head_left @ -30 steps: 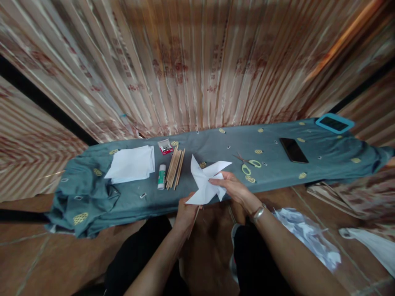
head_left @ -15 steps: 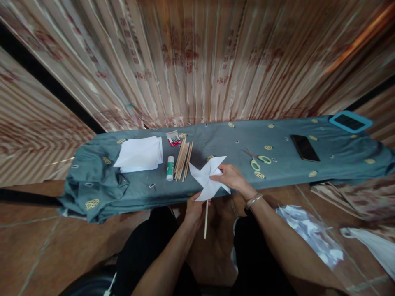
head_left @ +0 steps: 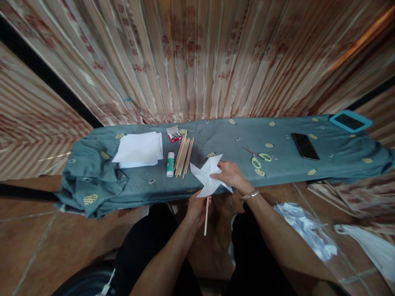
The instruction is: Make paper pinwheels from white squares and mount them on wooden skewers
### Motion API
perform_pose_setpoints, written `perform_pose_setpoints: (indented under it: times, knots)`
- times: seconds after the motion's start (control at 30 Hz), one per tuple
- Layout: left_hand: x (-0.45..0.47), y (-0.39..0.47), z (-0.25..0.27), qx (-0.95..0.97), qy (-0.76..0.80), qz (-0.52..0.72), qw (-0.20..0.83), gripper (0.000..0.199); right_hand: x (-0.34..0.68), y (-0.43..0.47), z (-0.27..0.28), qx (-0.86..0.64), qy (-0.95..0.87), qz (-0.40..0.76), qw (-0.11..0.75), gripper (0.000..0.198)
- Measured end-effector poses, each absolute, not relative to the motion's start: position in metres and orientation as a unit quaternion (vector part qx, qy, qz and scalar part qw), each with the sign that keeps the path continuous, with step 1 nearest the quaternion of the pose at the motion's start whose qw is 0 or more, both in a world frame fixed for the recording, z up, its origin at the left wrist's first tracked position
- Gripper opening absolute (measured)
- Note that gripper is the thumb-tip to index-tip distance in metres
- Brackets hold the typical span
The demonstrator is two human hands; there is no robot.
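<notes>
A white paper pinwheel [head_left: 206, 176] on a thin wooden stick [head_left: 205, 224] is held over the near edge of the table. My left hand [head_left: 196, 205] is closed around the stick just under the paper blades, which hide part of its fingers. On the right side of the pinwheel, my right hand [head_left: 230, 174] grips the paper, with its thumb near the centre. The stick's lower end hangs below my left hand. Close by on the cloth are a bundle of wooden sticks [head_left: 184, 158] and a glue stick [head_left: 170, 164].
A patterned green-grey cloth [head_left: 216, 135] covers the long table. It bears a paper stack [head_left: 138, 150], a small red-and-white box [head_left: 173, 134], open scissors [head_left: 257, 158], a phone [head_left: 305, 146] and a blue-framed device [head_left: 351, 121]. A clear bag of paper scraps [head_left: 304, 230] lies on the floor.
The pinwheel's blades have shifted slightly, the top tip a little to the left. Both hands keep their hold, and the whole view has moved slightly.
</notes>
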State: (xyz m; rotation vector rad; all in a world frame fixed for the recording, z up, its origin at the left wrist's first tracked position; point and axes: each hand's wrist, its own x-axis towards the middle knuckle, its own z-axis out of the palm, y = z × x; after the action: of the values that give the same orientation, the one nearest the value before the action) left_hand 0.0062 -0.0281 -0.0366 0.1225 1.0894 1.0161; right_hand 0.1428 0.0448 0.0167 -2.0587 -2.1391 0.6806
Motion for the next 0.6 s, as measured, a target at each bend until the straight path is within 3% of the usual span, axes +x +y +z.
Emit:
perform_pose_setpoints:
  times: [0.4, 0.6]
  knots:
    - [0.009, -0.026, -0.035, 0.025, 0.503, 0.458, 0.732, 0.013, 0.155, 0.049, 0.017, -0.669, -0.680, 0.282, 0.101, 0.023]
    - [0.010, -0.025, -0.035, 0.006, 0.499, 0.466, 0.731, 0.016, 0.162, 0.043, 0.029, -0.693, -0.677, 0.195, 0.157, 0.016]
